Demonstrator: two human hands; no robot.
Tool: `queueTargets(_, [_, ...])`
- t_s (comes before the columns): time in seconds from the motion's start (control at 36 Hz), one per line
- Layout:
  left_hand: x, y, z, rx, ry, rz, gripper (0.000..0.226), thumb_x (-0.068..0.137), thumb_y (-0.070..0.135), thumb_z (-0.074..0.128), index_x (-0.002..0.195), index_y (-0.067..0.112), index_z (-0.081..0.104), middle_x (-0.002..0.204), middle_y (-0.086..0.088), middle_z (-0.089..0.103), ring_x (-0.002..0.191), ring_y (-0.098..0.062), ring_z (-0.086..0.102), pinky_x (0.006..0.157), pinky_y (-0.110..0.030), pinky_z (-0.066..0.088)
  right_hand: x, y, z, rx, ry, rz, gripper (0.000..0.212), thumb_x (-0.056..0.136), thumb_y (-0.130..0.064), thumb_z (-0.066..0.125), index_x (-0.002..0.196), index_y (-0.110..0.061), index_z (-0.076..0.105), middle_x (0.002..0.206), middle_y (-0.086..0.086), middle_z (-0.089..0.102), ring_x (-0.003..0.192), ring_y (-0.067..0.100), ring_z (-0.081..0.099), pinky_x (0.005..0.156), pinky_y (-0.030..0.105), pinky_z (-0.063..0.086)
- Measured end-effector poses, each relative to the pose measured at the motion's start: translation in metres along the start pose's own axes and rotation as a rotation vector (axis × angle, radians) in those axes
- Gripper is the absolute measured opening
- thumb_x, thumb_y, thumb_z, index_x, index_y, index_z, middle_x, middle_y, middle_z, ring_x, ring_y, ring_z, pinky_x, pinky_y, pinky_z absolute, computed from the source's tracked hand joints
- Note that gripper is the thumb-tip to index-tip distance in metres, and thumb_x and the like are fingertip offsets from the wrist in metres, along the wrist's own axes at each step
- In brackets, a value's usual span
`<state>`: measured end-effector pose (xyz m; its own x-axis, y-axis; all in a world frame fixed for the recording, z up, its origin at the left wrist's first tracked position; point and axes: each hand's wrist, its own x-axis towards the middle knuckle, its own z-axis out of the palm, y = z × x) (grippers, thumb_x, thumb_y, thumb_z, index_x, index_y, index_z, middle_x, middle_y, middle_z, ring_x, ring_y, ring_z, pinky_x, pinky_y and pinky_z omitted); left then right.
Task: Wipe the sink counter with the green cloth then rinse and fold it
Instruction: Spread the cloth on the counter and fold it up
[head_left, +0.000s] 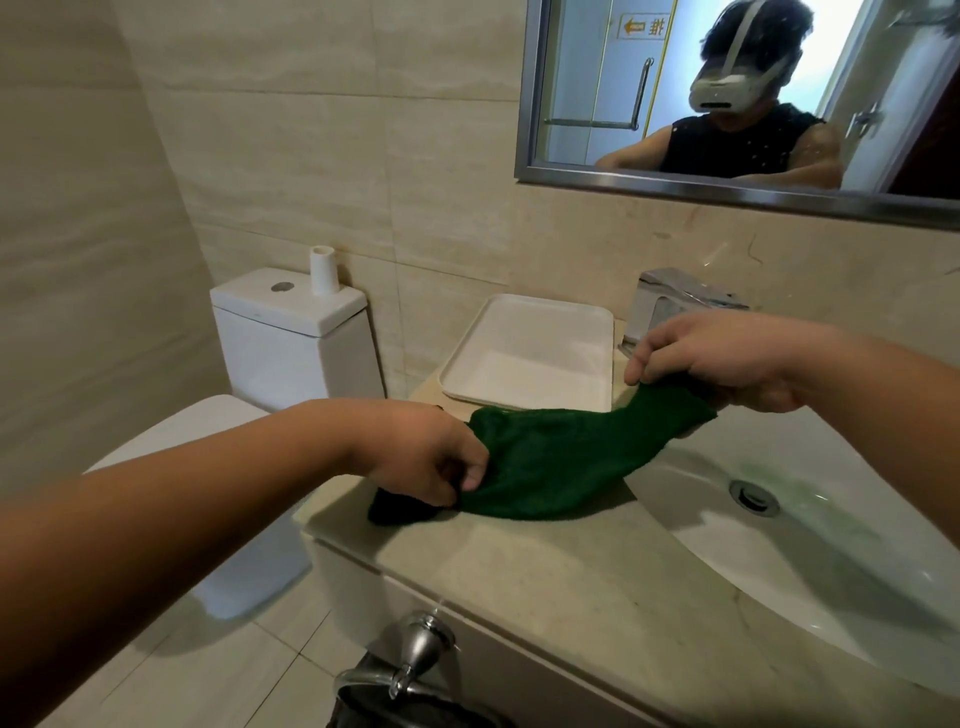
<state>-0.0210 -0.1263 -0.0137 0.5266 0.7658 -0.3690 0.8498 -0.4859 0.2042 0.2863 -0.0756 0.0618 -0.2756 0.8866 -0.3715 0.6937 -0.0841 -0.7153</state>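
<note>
At centre frame, the left hand (441, 457) and right hand (711, 358) each pinch the green cloth (561, 457) in a closed grip, stretched over the counter (519, 571); folding seems underway, unfinished.

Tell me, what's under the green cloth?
Beige counter under the green cloth, its right end over the sink rim. Whatever lies directly beneath stays hidden.
</note>
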Motion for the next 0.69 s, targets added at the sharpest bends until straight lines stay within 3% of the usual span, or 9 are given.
queueTargets(0.14, [-0.016, -0.011, -0.002, -0.212, 0.059, -0.044, 0.014, 0.096, 0.044, 0.072, 0.105, 0.034, 0.076, 0.104, 0.013, 0.072, 0.093, -0.006, 0.068, 0.085, -0.025, 0.054, 0.003, -0.045, 0.033, -0.085, -0.068, -0.081, 0.015, 0.098, -0.009, 0.065, 0.110, 0.000, 0.068, 0.102, 0.028, 0.070, 0.073, 0.034, 0.076, 0.060, 0.039, 0.063])
queueTargets(0.19, [-0.023, -0.020, -0.002, -0.173, 0.128, -0.097, 0.017, 0.099, 0.042, 0.068, 0.113, 0.035, 0.076, 0.108, 0.015, 0.072, 0.096, -0.004, 0.067, 0.088, -0.025, 0.052, 0.007, -0.064, 0.054, -0.111, -0.114, -0.093, 0.020, 0.097, -0.006, 0.064, 0.113, 0.006, 0.065, 0.101, 0.037, 0.068, 0.073, 0.045, 0.075, 0.061, 0.048, 0.065])
queueTargets(0.25, [-0.030, -0.028, 0.000, -0.146, 0.170, -0.153, 0.025, 0.102, 0.035, 0.066, 0.126, 0.035, 0.072, 0.117, 0.014, 0.068, 0.102, -0.005, 0.065, 0.095, -0.026, 0.052, 0.014, -0.081, 0.076, -0.152, -0.133, -0.089, 0.025, 0.096, -0.002, 0.061, 0.117, 0.011, 0.062, 0.102, 0.038, 0.067, 0.067, 0.042, 0.076, 0.055, 0.042, 0.063])
queueTargets(0.33, [-0.037, -0.040, 0.007, -0.112, 0.225, -0.227, 0.033, 0.102, 0.028, 0.065, 0.135, 0.034, 0.066, 0.118, 0.012, 0.063, 0.105, -0.007, 0.062, 0.094, -0.025, 0.050, 0.026, -0.102, 0.109, -0.180, -0.147, -0.104, 0.025, 0.092, 0.001, 0.058, 0.114, 0.012, 0.063, 0.108, 0.035, 0.068, 0.073, 0.042, 0.078, 0.064, 0.045, 0.066])
queueTargets(0.39, [-0.041, -0.049, 0.012, -0.152, 0.301, -0.289, 0.033, 0.101, 0.026, 0.065, 0.133, 0.033, 0.064, 0.117, 0.010, 0.066, 0.107, -0.011, 0.065, 0.095, -0.031, 0.054, 0.031, -0.112, 0.130, -0.199, -0.175, -0.112, 0.023, 0.094, -0.002, 0.058, 0.115, 0.006, 0.063, 0.103, 0.028, 0.070, 0.072, 0.038, 0.078, 0.070, 0.047, 0.067])
queueTargets(0.44, [-0.044, -0.057, 0.014, -0.213, 0.373, -0.346, 0.029, 0.100, 0.022, 0.064, 0.128, 0.028, 0.062, 0.117, 0.005, 0.068, 0.104, -0.014, 0.067, 0.094, -0.035, 0.058, 0.036, -0.118, 0.148, -0.205, -0.223, -0.120, 0.032, 0.098, -0.007, 0.057, 0.130, -0.003, 0.058, 0.103, 0.023, 0.072, 0.076, 0.034, 0.080, 0.078, 0.047, 0.066])
queueTargets(0.53, [-0.049, -0.064, 0.016, -0.261, 0.466, -0.392, 0.029, 0.099, 0.017, 0.061, 0.128, 0.023, 0.059, 0.115, 0.003, 0.067, 0.095, -0.010, 0.066, 0.079, -0.025, 0.055, 0.046, -0.116, 0.164, -0.130, -0.279, -0.115, 0.058, 0.101, -0.009, 0.053, 0.154, -0.029, 0.039, 0.112, 0.017, 0.066, 0.085, 0.030, 0.080, 0.082, 0.045, 0.066])
queueTargets(0.58, [-0.053, -0.064, 0.017, -0.272, 0.525, -0.370, 0.031, 0.099, 0.020, 0.062, 0.128, 0.027, 0.058, 0.115, 0.006, 0.066, 0.095, -0.008, 0.063, 0.075, -0.021, 0.050, 0.051, -0.109, 0.160, -0.115, -0.265, -0.138, 0.053, 0.102, -0.009, 0.052, 0.151, -0.029, 0.044, 0.116, 0.015, 0.068, 0.089, 0.030, 0.080, 0.083, 0.047, 0.065])
queueTargets(0.69, [-0.055, -0.055, 0.018, -0.336, 0.524, -0.264, 0.018, 0.101, 0.039, 0.062, 0.118, 0.038, 0.059, 0.107, 0.014, 0.065, 0.096, -0.010, 0.065, 0.077, -0.025, 0.055, 0.057, -0.086, 0.135, -0.187, -0.186, -0.179, 0.022, 0.102, -0.009, 0.052, 0.120, -0.010, 0.064, 0.102, 0.017, 0.075, 0.078, 0.030, 0.078, 0.075, 0.045, 0.066])
